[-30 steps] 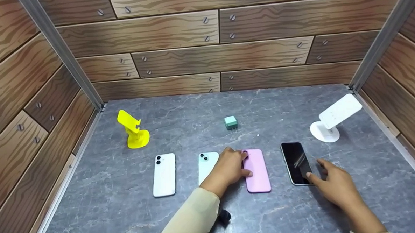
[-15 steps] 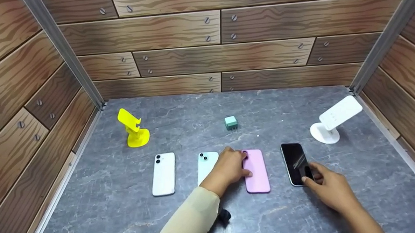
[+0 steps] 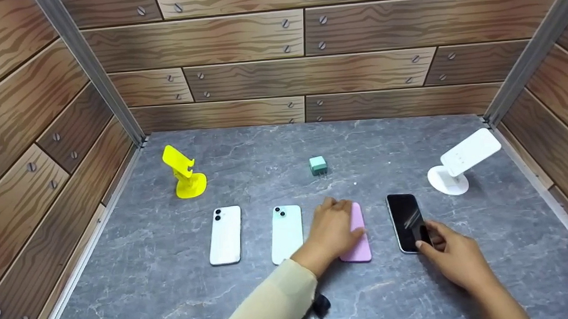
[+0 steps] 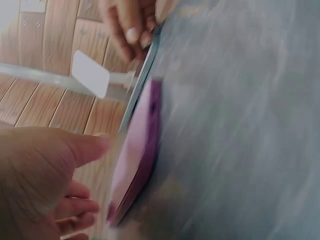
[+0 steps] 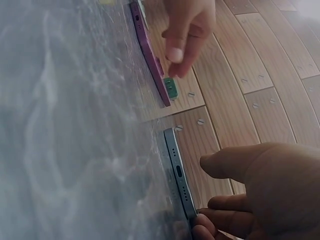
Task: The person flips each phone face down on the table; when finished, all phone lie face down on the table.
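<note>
My left hand [image 3: 332, 230] is over the pink phone [image 3: 361, 248], covering its upper left part. In the left wrist view, a gap shows between the thumb [image 4: 90, 148] and that phone, and the fingers are loosely bent with nothing in them. A black-screened phone [image 3: 405, 221] lies face up to the right. At its lower right edge is my right hand [image 3: 456, 255]. Seen from the right wrist, its fingertips [image 5: 204, 224] touch the phone's side, while the thumb [image 5: 215, 165] is raised off the screen.
A white phone [image 3: 225, 236] and a mint phone [image 3: 286, 233] lie camera side up on the left. Behind them stand a yellow phone stand [image 3: 190, 185], a small green charger plug [image 3: 318, 165] and a white phone stand [image 3: 449, 180]. Wood-patterned walls [image 3: 242, 80] enclose the grey table.
My left hand has shifted right, further over the pink phone, uncovering more of the mint phone. My right hand has moved in from beside the black-screened phone until its fingers reach the edge.
</note>
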Action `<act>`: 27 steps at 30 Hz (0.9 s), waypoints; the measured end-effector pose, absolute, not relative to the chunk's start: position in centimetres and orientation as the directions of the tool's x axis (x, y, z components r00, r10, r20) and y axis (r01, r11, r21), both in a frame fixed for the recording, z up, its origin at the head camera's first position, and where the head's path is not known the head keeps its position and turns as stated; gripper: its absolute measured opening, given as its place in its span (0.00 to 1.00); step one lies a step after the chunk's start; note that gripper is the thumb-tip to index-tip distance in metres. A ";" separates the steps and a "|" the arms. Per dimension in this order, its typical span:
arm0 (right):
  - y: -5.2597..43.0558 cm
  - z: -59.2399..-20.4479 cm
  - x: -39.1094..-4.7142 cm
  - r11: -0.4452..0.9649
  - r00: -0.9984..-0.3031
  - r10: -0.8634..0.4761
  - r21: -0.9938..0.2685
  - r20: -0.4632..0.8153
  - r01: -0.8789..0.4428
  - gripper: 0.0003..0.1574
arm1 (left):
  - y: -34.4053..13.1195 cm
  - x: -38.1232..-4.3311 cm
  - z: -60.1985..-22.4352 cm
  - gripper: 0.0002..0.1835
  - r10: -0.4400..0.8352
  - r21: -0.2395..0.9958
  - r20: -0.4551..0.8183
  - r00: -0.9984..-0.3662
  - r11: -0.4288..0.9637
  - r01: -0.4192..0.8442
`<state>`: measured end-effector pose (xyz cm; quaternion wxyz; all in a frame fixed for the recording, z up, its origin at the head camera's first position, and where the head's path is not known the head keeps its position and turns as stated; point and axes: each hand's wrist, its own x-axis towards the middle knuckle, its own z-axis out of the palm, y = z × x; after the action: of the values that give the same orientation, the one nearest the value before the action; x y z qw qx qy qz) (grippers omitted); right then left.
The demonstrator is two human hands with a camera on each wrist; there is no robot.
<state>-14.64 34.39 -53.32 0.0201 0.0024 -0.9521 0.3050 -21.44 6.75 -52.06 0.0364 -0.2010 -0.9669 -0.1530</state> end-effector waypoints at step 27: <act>34.6 -53.5 -14.6 0.801 -0.998 -0.007 -0.598 0.055 -0.039 0.42 | 13.4 -19.1 -53.2 0.45 0.560 0.016 0.116 -0.820 0.825 0.565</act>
<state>-14.57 34.56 -53.45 0.0253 0.0119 -0.9485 0.3156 -19.15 13.43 -53.20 0.0532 -0.2950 -0.9537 -0.0250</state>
